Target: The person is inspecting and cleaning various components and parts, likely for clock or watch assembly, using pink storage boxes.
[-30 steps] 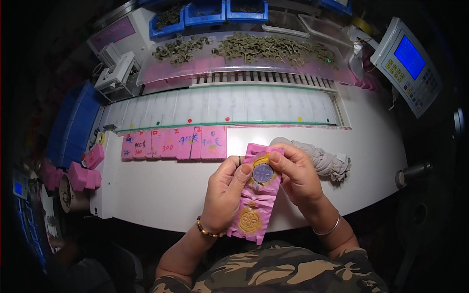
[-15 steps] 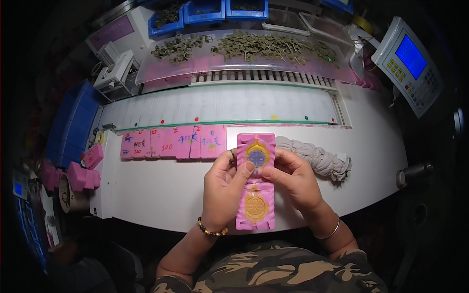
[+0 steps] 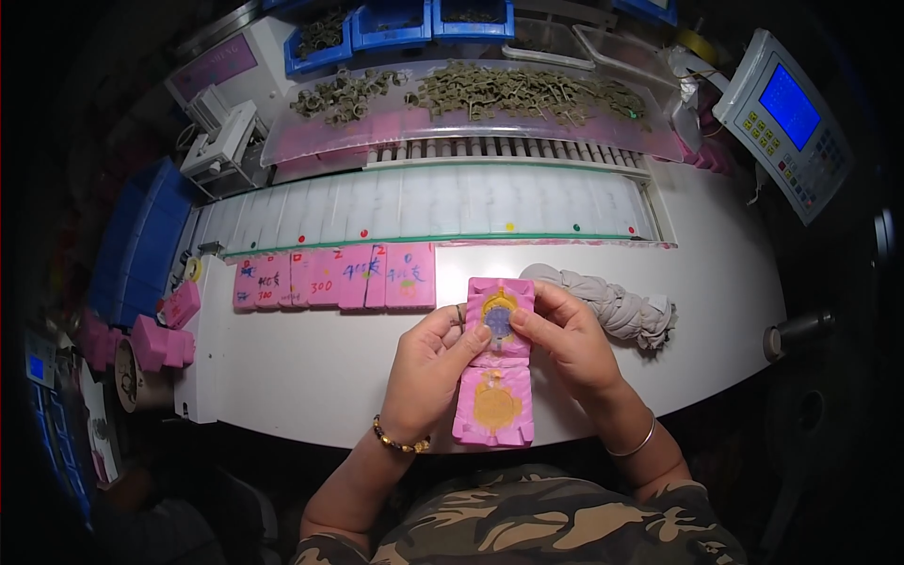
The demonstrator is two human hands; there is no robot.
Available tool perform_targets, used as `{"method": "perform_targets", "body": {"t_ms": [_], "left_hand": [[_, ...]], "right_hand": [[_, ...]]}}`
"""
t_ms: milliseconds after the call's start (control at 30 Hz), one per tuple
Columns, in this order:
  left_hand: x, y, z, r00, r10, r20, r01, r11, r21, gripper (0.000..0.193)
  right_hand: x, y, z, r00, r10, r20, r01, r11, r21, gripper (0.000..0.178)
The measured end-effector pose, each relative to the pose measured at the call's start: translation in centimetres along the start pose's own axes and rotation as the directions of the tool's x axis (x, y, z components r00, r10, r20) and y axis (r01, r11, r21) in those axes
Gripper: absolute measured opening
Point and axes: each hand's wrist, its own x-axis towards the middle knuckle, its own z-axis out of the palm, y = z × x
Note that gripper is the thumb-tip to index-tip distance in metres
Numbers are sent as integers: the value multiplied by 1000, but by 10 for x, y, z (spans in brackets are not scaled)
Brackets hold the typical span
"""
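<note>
The left hand [image 3: 426, 365] and right hand [image 3: 573, 347] are clamping a pink mold [image 3: 495, 362] between them, both thumbs [image 3: 481, 336] touching its blue disc [image 3: 497, 324].

From my remote feed I note: twisted grey cloth [image 3: 617, 303] on the white bench [image 3: 311, 367], right of centre. Ink-marked pink blocks [image 3: 325, 278] stand in a row, left of centre. Farther back, a clear tray [image 3: 471, 134] carries small greenish pieces [image 3: 508, 92]; blue bins [image 3: 388, 41] beyond. Tilted control panel [image 3: 791, 127], screen lit blue, at right.
</note>
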Motion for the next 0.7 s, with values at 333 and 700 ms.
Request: {"method": "perform_targets", "body": {"t_ms": [333,700], "left_hand": [[5,-4,-1,994,-113,8,112,971,-213,39],[-11,-6,13,906,422,30,-388,800,458,45]], "right_hand": [[2,8,-4,989,138,-48,-121,959,256,35],[-14,-11,10,864,-475,170,476,657,-585,24]]}}
